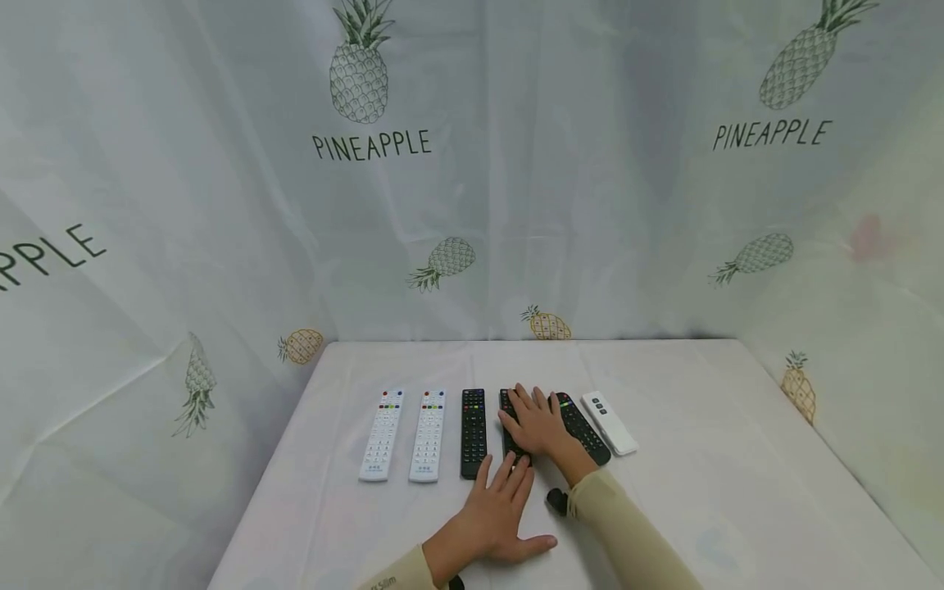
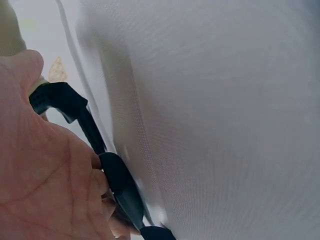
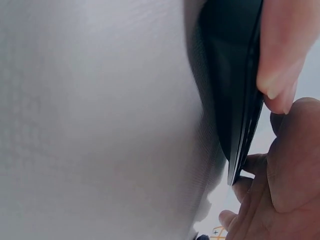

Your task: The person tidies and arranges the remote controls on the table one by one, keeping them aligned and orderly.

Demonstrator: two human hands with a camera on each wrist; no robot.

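Note:
My right hand (image 1: 542, 426) lies with its fingers extended over a black remote control (image 1: 510, 447), covering its middle. In the right wrist view, the dark edge of a remote control (image 3: 232, 85) shows beside the fingers (image 3: 282, 45). My left hand (image 1: 494, 520) is spread, its fingertips near that remote's lower end and its thumb pointing right; whether they touch it, I cannot tell. Another black remote (image 1: 474, 434) lies straight just left of it. To the right, a tilted black remote (image 1: 586, 430) is partly hidden by my right hand. The left wrist view shows my palm (image 2: 50, 175) close up.
Two white remotes (image 1: 382, 436) (image 1: 427, 436) lie side by side at the left of the row. A slim white remote (image 1: 609, 423) slants at the right end. All lie on a white-covered table (image 1: 708, 459), with a pineapple-print curtain (image 1: 553, 205) behind.

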